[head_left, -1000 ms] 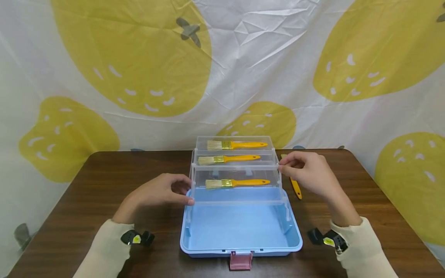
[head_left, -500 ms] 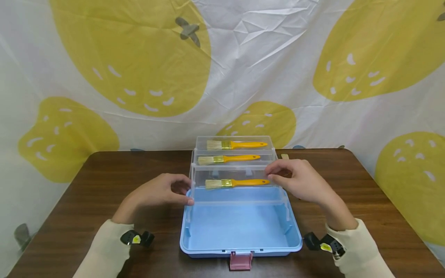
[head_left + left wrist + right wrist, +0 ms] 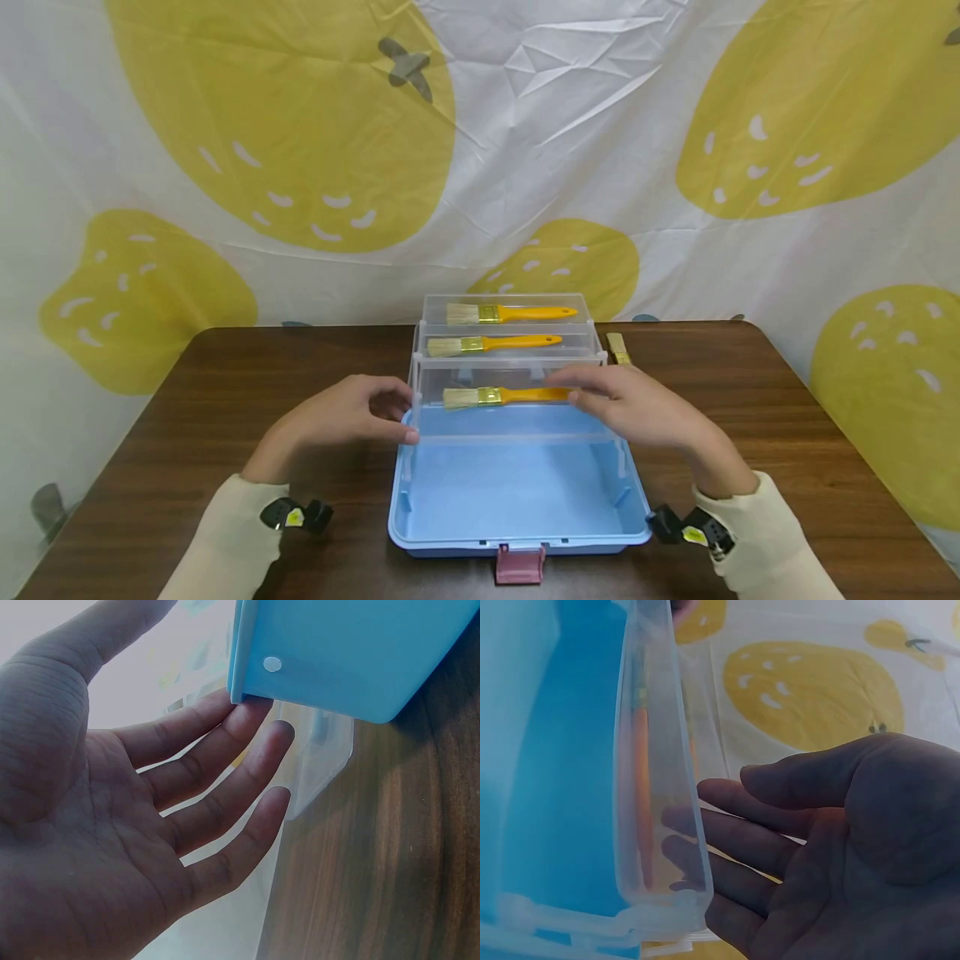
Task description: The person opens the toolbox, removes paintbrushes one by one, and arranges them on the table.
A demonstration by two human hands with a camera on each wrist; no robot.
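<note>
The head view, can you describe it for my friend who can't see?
A person's left hand and right hand are at an open blue box whose clear trays hold three yellow-handled brushes; another brush lies on the brown table.

Both cream-sleeved forearms [image 3: 225, 533] slant inward over the table [image 3: 247, 375], wrists [image 3: 267, 457] bent toward its middle, the left hand [image 3: 347, 411] nearer the left edge with thumb [image 3: 105, 637] spread wide, the right hand [image 3: 636, 403] nearer the right edge with thumb closer in, fingers [image 3: 229, 793] on both loosely extended.
</note>
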